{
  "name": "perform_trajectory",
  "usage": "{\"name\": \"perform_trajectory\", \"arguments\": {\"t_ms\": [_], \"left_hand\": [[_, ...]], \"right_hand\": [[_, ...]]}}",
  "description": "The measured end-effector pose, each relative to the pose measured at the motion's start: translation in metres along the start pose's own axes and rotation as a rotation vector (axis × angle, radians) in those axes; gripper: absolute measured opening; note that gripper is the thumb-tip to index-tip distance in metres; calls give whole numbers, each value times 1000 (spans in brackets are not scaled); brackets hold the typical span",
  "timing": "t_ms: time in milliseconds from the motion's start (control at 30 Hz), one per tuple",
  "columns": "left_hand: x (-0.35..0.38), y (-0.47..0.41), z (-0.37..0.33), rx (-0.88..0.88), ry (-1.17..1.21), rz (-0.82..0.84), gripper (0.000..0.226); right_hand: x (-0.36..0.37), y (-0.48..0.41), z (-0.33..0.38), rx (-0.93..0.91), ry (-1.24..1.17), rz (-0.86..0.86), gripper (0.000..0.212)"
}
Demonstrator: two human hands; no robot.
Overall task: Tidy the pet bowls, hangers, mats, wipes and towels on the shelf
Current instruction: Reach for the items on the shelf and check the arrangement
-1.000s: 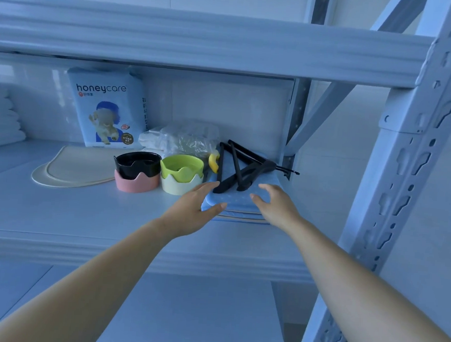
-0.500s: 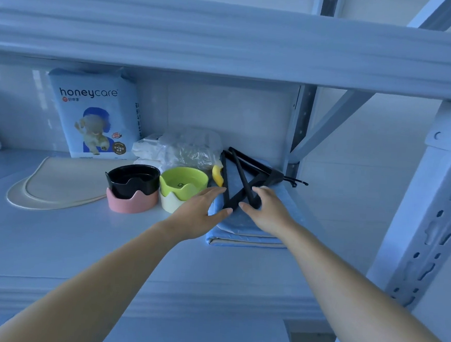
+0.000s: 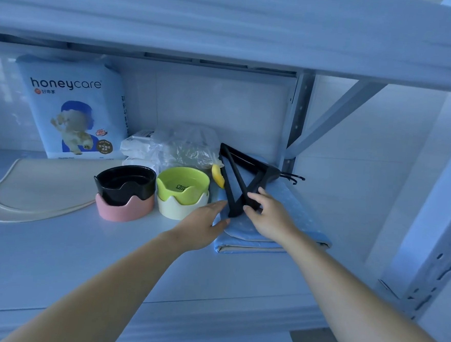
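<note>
Black hangers (image 3: 241, 172) lie stacked on a folded blue mat (image 3: 290, 220) at the shelf's right end. My right hand (image 3: 268, 214) pinches the hangers' near end. My left hand (image 3: 202, 225) rests flat at the blue mat's left edge, fingers apart, holding nothing. To the left stand a green bowl (image 3: 182, 185) nested in a cream bowl (image 3: 173, 210) and a black bowl (image 3: 126, 181) nested in a pink bowl (image 3: 122, 211). A beige mat (image 3: 36, 187) lies flat at the far left. White wipe packs (image 3: 138, 148) sit behind the bowls.
A honeycare pack (image 3: 74, 107) stands against the back wall. A crumpled clear plastic bag (image 3: 188, 147) and a yellow piece (image 3: 218, 171) lie behind the green bowl. The upper shelf beam (image 3: 229, 27) hangs low overhead; a perforated upright post (image 3: 437, 252) stands at the right.
My right hand moved from the blue mat's front edge up onto the hangers and closed on their near end. My left hand stayed at the mat's left edge. The camera came closer.
</note>
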State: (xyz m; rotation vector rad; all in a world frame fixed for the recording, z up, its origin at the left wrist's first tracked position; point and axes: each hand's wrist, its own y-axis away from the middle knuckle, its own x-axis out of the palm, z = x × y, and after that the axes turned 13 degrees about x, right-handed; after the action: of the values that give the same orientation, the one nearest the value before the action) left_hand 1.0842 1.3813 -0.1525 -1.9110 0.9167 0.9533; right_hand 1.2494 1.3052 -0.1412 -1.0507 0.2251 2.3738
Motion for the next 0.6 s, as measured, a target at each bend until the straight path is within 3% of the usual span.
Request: {"name": "perform_trajectory", "arguments": {"t_ms": [600], "left_hand": [[-4,7,8,-42,42,-24,60]], "right_hand": [[14,-1,14,-127,8,12,53]]}}
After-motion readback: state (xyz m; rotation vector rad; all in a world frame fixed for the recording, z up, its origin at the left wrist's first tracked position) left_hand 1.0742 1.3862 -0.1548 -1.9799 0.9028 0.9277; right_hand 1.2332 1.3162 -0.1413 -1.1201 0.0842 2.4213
